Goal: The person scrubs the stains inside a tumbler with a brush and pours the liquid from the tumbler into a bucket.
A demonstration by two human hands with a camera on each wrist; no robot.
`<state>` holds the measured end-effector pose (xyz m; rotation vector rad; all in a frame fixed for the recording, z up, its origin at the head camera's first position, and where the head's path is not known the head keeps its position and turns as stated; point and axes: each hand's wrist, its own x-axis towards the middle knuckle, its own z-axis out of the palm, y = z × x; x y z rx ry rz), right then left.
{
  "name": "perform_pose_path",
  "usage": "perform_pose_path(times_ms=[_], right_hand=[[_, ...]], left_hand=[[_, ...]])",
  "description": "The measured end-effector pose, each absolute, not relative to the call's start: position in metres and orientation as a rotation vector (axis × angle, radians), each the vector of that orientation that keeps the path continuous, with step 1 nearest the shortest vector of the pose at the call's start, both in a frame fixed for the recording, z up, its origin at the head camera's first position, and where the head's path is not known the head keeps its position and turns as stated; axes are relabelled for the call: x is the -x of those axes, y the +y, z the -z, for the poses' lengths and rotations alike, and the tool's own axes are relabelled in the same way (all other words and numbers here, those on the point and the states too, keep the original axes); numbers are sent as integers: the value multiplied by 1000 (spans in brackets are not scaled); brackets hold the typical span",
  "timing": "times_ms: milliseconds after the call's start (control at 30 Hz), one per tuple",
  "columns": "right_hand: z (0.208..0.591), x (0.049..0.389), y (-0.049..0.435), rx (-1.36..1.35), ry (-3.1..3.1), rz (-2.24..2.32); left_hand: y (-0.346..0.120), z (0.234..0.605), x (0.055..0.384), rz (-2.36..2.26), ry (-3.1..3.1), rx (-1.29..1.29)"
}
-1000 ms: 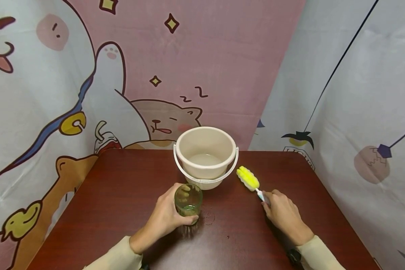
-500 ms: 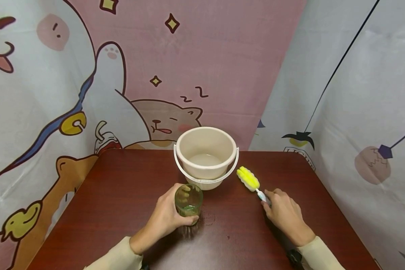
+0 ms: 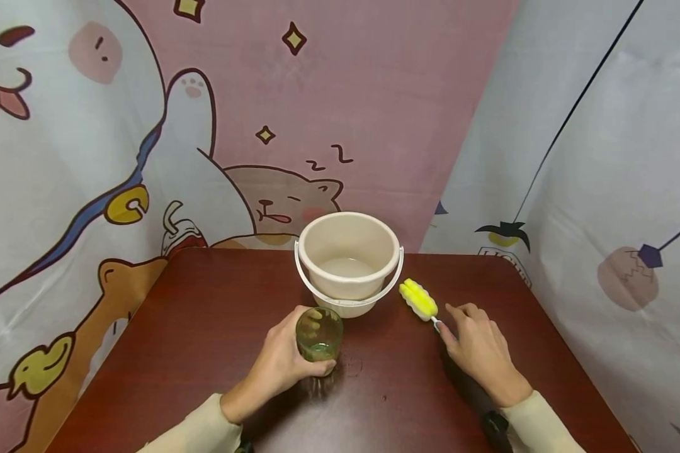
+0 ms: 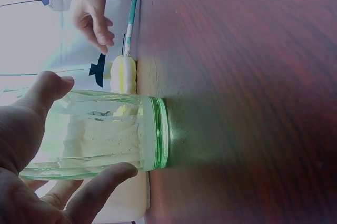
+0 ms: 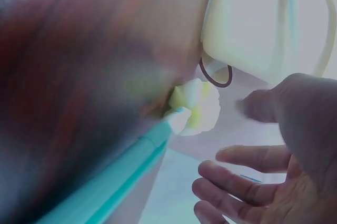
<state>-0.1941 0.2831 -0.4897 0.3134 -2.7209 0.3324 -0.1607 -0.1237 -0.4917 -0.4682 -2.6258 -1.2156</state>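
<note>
My left hand (image 3: 294,353) grips a green glass (image 3: 318,333) that stands upright on the dark red table (image 3: 204,314), with a little liquid at its bottom. In the left wrist view the thumb and fingers (image 4: 100,187) wrap the glass (image 4: 105,134). A bottle brush with a yellow sponge head (image 3: 418,299) and a teal handle (image 5: 121,171) lies on the table to the right of the bucket. My right hand (image 3: 453,321) hovers just over the handle end, fingers spread and holding nothing (image 5: 247,176).
A cream bucket (image 3: 317,248) with a white bail handle stands at the back middle of the table, a little water in it. Cartoon-printed curtains hang close behind and to the right. Small wet spots lie beside the glass.
My right hand has let go of the brush handle and opened its fingers above it. The left hand still holds the glass in the same spot.
</note>
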Motion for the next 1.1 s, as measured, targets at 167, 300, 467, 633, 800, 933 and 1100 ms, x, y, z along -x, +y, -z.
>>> perform_pose_path(times_ms=[167, 300, 467, 633, 800, 933, 1100], right_hand=[[485, 200, 280, -344, -2642, -342], [480, 204, 276, -379, -2601, -347], [472, 211, 270, -400, -2608, -374], [461, 218, 263, -440, -2587, -411], [451, 223, 258, -470, -2586, -432], [446, 226, 254, -504, -2574, -424], [441, 232, 251, -526, -2564, -415]], left_hand=[[-123, 490, 161, 1218, -2626, 468], [-123, 490, 162, 1208, -2618, 480], [-123, 491, 162, 1210, -2618, 479], [-123, 492, 162, 1199, -2614, 483], [-123, 492, 161, 1201, -2604, 489], [-124, 492, 161, 1197, -2603, 488], [-124, 492, 161, 1185, -2604, 494]])
